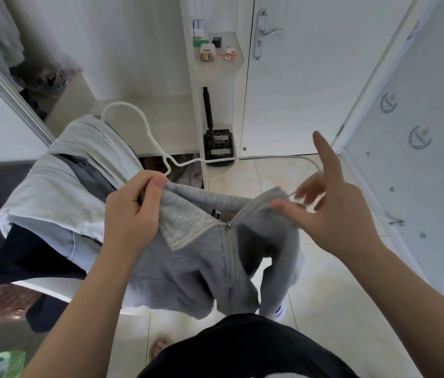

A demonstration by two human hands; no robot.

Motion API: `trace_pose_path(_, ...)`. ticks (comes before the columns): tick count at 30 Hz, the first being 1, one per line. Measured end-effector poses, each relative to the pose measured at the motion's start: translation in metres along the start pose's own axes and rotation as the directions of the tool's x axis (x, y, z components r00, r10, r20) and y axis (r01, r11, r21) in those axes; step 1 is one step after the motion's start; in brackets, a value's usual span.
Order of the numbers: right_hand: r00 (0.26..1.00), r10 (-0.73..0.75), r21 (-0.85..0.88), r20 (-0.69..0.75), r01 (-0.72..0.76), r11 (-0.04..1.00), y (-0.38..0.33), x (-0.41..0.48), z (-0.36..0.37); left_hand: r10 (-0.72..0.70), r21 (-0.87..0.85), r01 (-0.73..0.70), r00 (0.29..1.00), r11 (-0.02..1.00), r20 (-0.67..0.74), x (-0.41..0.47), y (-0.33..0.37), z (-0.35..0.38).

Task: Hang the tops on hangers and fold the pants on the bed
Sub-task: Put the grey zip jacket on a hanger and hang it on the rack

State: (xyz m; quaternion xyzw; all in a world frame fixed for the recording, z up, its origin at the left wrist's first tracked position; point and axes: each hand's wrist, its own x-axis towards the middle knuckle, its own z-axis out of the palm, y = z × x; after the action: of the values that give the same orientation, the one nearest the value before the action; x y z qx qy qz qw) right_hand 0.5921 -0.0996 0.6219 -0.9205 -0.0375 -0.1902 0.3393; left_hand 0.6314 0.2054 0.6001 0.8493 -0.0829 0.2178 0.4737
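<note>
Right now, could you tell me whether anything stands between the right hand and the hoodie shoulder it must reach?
Nothing visible does. The right hand is at one shoulder of the grey zip hoodie, beside the bare arm of the white hanger; the left hand grips the other shoulder.

Grey fleece zip-up top with paler zip tape, white wire hanger, pale blue emblem-patterned wall panel at right.

Chair left, open floor right

Hanger inside hoodie, clothes pile left.
</note>
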Motion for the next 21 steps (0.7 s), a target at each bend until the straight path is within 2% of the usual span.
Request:
trace_pose_path(2,0.975,-0.167,-0.124,-0.147,0.149,0.981,-0.006,0.001,-0.001,0.054,-0.010,-0.053,0.997,0.999,0.051,0.001,0.009,0.003)
trace_pose_path(3,0.969,-0.222,-0.174,-0.106,0.201,0.964,-0.010,0.005,-0.001,0.079,-0.006,-0.079,0.992,0.997,0.103,0.001,0.014,0.005)
trace_pose_path(5,0.961,-0.219,-0.098,0.170,0.238,0.966,-0.017,0.013,0.003,0.126,0.009,-0.132,0.963,0.991,0.238,0.002,0.024,0.011)
trace_pose_path(7,0.899,-0.136,0.094,0.417,0.106,0.990,-0.025,0.016,0.008,0.168,0.023,-0.188,0.921,0.982,0.351,0.003,0.033,0.014)
trace_pose_path(8,0.884,-0.106,0.159,0.455,0.037,0.987,-0.027,0.017,0.010,0.179,0.031,-0.206,0.904,0.978,0.388,0.003,0.036,0.015)
trace_pose_path(13,0.874,-0.132,0.253,0.468,0.010,0.967,-0.033,0.018,0.019,0.167,0.081,-0.222,0.889,0.972,0.427,0.002,0.045,0.011)
trace_pose_path(16,0.907,-0.140,0.324,0.396,0.004,0.946,-0.044,0.007,0.034,0.205,0.089,-0.259,0.896,0.962,0.395,0.001,0.058,0.013)
trace_pose_path(21,0.945,-0.122,0.474,0.304,-0.039,0.879,-0.052,-0.002,0.053,0.286,0.045,-0.333,0.863,0.942,0.417,0.009,0.068,0.009)
